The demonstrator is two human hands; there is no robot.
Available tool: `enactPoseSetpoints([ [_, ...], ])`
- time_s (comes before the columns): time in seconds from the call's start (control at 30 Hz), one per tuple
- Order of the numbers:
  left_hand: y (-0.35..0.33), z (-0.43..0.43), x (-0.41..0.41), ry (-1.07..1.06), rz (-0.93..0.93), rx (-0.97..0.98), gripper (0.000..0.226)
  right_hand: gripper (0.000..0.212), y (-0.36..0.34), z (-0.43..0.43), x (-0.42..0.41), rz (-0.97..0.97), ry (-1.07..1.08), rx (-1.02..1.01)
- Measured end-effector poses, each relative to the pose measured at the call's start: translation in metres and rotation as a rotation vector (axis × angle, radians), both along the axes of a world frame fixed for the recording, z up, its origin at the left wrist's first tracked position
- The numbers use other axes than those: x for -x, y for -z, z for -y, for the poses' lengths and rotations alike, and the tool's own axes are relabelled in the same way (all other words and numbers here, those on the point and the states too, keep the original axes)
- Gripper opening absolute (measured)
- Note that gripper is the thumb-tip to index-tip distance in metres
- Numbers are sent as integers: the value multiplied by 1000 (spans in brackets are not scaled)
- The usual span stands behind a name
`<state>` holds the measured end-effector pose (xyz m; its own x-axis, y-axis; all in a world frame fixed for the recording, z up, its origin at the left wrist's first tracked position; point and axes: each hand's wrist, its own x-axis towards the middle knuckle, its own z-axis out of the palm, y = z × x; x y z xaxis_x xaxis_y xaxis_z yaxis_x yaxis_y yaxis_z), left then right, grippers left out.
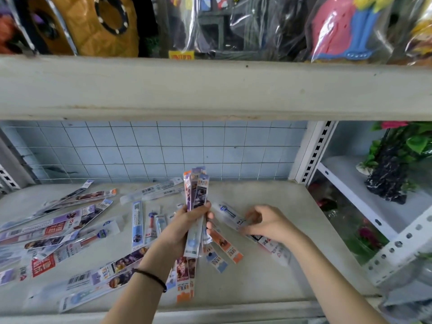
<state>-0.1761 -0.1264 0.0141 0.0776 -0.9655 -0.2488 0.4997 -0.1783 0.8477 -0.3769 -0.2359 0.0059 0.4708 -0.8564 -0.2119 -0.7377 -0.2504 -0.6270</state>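
My left hand (184,226) grips a bundle of several long, narrow toothbrush packets (196,195), held upright above the grey shelf board (268,272). A black band circles that wrist. My right hand (266,222) reaches down to the right of the bundle, fingers curled over a clear packet with a blue-headed brush (230,215) lying on the board. Whether the fingers pinch it is unclear. More packets with purple, orange and red labels (58,228) lie scattered across the left and middle of the board.
The thick edge of an upper shelf (210,90) hangs just above, loaded with bagged toys (346,29). Blue tiles (152,148) back the compartment. A white perforated upright (313,153) bounds the right side, with artificial plants and a dark rock ornament (390,174) beyond.
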Motion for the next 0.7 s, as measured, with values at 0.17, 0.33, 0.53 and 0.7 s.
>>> enactPoseSetpoints([
  [0.17, 2, 2, 2, -54, -30, -3, 14, 39, 9, -5, 0, 15, -4, 138],
  [0.33, 6, 4, 2, -111, 9, -33, 15, 30, 11, 4, 3, -39, 77, 286],
  [0.53, 13, 5, 6, -253, 62, -98, 19, 38, 2, 0, 3, 375, 184, -27],
  [0.7, 6, 14, 21, -229, 145, -70, 30, 23, -20, -21, -7, 648, 191, -488],
])
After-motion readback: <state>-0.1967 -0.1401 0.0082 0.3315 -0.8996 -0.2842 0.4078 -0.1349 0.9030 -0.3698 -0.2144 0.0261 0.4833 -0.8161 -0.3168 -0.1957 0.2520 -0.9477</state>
